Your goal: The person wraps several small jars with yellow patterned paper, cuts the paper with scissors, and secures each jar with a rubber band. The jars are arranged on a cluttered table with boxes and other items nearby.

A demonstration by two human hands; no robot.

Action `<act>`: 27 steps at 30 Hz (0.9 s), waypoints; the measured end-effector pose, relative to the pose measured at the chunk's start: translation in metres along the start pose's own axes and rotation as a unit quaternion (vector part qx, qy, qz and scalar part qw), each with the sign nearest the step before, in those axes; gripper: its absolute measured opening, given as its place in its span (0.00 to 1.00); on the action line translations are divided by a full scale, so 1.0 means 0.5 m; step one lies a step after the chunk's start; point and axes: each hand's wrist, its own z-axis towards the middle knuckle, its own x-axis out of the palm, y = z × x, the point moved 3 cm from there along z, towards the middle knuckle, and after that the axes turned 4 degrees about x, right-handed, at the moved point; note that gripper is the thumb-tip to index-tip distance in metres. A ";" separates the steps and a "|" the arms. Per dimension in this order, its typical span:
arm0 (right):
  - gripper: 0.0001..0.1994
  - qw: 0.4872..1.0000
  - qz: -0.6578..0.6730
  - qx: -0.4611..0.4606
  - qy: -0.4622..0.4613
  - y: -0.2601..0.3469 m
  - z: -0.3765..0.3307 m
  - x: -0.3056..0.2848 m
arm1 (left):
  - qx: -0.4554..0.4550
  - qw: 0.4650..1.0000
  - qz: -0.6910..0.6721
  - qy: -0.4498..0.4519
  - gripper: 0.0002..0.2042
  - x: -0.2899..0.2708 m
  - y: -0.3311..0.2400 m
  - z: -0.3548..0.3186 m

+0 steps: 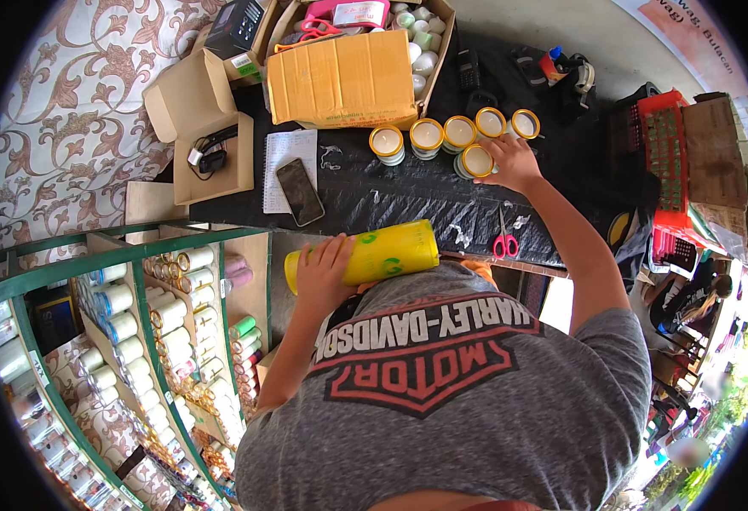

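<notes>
My left hand (327,266) is wrapped over the left part of a yellow plastic roll (395,252) with green print, held across my lap at the table's front edge. My right hand (510,162) reaches over the table, its fingers closed on the side of a small candle jar (477,160) with a gold rim and pale wax. Behind it several matching candle jars (427,134) stand upright in a loose row. Pink-handled scissors (504,244) lie on the black table cover, nearer to me.
A phone (300,192) lies on a notebook (274,152). An open cardboard box (238,170) holds a black cable. Farther back stands a large carton (340,81) of white candles. Shelves (144,289) of spools fill the left. A tape dispenser (574,77) and red crate (668,153) are at right.
</notes>
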 end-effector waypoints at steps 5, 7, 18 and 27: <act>0.36 0.997 0.060 0.006 -0.044 0.022 -0.021 0.001 | 0.080 0.996 -0.006 -0.024 0.37 0.039 -0.025 0.059; 0.36 0.993 0.099 0.017 -0.060 0.059 -0.028 -0.007 | 0.114 0.993 -0.031 -0.013 0.36 0.040 -0.047 0.093; 0.41 0.999 0.014 -0.006 -0.050 0.214 -0.004 0.040 | 0.232 0.972 -0.022 0.020 0.39 0.184 -0.100 0.168; 0.46 1.000 0.005 0.026 0.007 0.179 -0.044 0.030 | 0.207 0.976 -0.059 0.035 0.42 0.221 -0.069 0.170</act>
